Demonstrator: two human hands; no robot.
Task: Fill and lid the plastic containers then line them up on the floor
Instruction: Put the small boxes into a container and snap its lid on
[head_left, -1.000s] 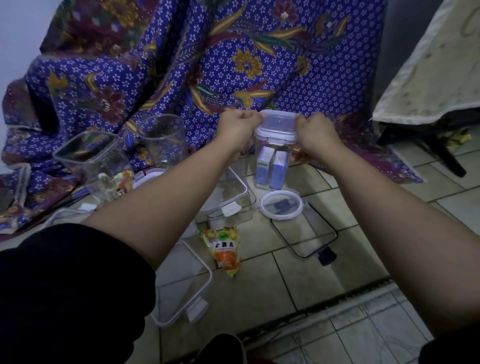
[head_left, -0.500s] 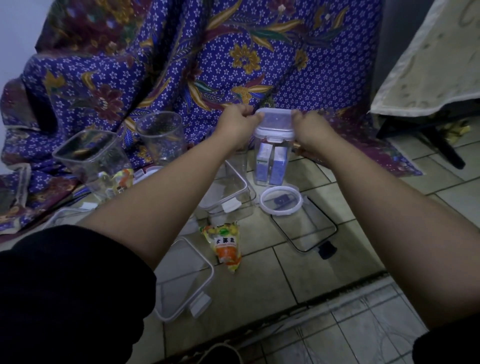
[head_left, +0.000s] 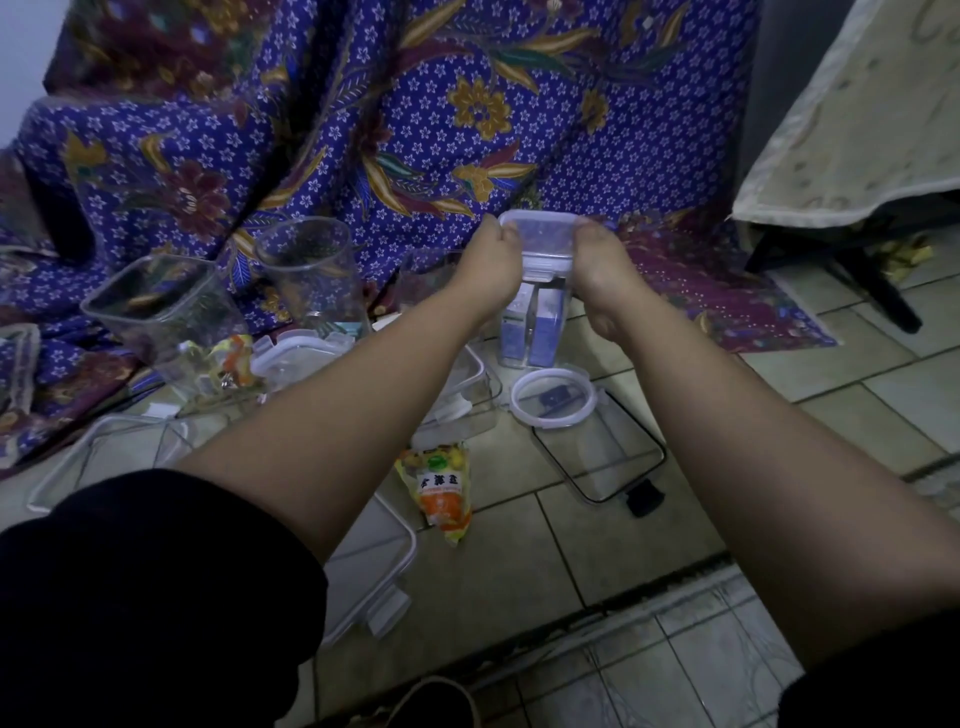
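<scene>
A tall clear container (head_left: 532, 332) with two blue packets inside stands on the floor tiles near the purple cloth. A white-rimmed lid (head_left: 543, 236) sits on top of it. My left hand (head_left: 493, 265) presses on the lid's left side and my right hand (head_left: 602, 273) on its right side, fingers curled over the edges. Two open containers, a square one (head_left: 156, 312) and a round one (head_left: 311, 275), stand at the left. A round lid (head_left: 551, 402) lies in front of the lidded container.
An orange snack packet (head_left: 441, 491) lies on the tiles. A black-rimmed lid (head_left: 602, 457) lies right of it, white-rimmed lids (head_left: 374, 582) at the lower left. A low open container (head_left: 457, 405) sits behind my left forearm. A draped table (head_left: 852, 130) stands at the right.
Both hands stay on the lid and have shifted slightly, pressing its sides down. The container has not moved.
</scene>
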